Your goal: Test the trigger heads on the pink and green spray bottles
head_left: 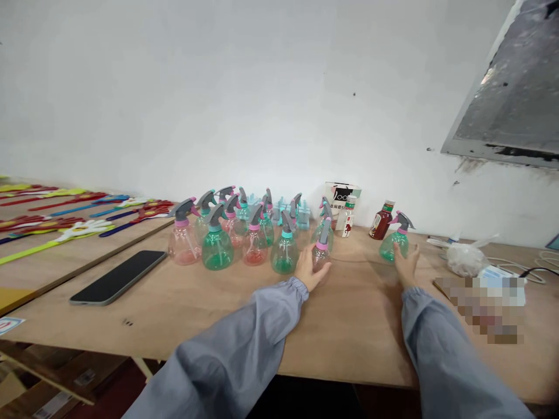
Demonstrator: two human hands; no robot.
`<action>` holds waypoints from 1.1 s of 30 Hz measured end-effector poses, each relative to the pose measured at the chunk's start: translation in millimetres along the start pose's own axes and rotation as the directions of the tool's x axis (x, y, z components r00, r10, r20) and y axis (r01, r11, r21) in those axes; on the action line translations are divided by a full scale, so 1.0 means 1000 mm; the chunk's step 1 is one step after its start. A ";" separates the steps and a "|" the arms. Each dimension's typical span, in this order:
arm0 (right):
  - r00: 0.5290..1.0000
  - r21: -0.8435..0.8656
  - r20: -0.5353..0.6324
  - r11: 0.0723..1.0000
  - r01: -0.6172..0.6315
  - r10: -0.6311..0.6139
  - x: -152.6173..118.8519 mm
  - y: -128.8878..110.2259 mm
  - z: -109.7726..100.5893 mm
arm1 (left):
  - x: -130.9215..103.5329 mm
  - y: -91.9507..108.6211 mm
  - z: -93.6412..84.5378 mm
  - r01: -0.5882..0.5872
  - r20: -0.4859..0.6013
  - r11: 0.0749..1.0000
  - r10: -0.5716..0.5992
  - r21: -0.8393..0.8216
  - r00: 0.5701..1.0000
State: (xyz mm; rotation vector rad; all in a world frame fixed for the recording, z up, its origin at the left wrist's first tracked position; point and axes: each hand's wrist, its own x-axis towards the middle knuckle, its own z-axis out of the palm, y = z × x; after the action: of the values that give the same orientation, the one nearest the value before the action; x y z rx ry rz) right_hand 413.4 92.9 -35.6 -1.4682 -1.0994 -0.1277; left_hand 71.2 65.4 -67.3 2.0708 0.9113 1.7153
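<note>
At a plywood worktable (358,343) set against a white wall, a person in grey sleeves reaches both arms toward small plastic spray bottles. Far left, rows of coloured hand-shaped clappers (82,230) lie on an adjoining board, and a dark phone (119,277) rests face-up near the table's left end. Next comes a cluster of spray bottles (236,230), pink and green, standing upright close together with grey triggers.

The left hand (309,269) is cupped around a clear pinkish bottle (322,247) at the right edge of that cluster, the fingers curled against its rounded body; how firmly they close on it cannot be told from here. Behind stand a white carton (341,195), a small white bottle (348,216) and a dark red bottle (381,221).

Well apart to the right, a lone green bottle (395,241) stands upright near the wall. The right hand (407,265) lies flat on the table just in front of it, fingers loosely spread, fingertips touching or nearly touching its base. A crumpled plastic bag (465,259) and cables (530,270) lie farther right.

The bottles look like thin, see-through plastic and apparently empty, so likely very light, easy to tip and somewhat smooth. The round belly or the narrow collar beneath the trigger would seem the surest place to grasp one.
</note>
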 end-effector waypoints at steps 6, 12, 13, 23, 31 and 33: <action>0.946 0.349 0.106 0.902 0.255 -0.308 -0.052 -0.092 -0.001 | -0.014 0.025 0.003 -0.061 0.099 0.998 0.062 -0.005 0.993; 0.725 0.629 0.573 0.772 -0.090 -0.383 -0.113 -0.153 0.011 | -0.040 0.056 0.002 -0.064 0.207 0.998 0.057 0.024 0.977; 0.727 0.637 0.579 0.761 -0.121 -0.369 -0.119 -0.155 0.013 | -0.042 0.058 0.001 -0.058 0.224 0.998 0.048 0.039 0.974; 0.799 0.554 0.601 0.726 -0.407 -0.012 -0.116 -0.158 0.000 | 0.064 0.024 0.027 0.182 -0.037 0.983 -0.182 -0.019 0.983; 0.703 0.573 0.711 0.573 -0.586 0.007 -0.112 -0.169 -0.009 | 0.093 -0.005 0.050 0.403 0.089 0.901 -0.419 0.161 0.903; 0.703 0.580 0.711 0.567 -0.585 -0.002 -0.114 -0.174 -0.011 | 0.081 -0.005 0.044 0.404 0.103 0.897 -0.425 0.176 0.899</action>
State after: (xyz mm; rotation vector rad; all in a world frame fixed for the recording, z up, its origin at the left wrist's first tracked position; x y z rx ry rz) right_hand 240.5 -10.1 18.9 -0.8338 -1.1651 1.1156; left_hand 119.1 127.8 -19.4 1.8749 1.3585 1.2965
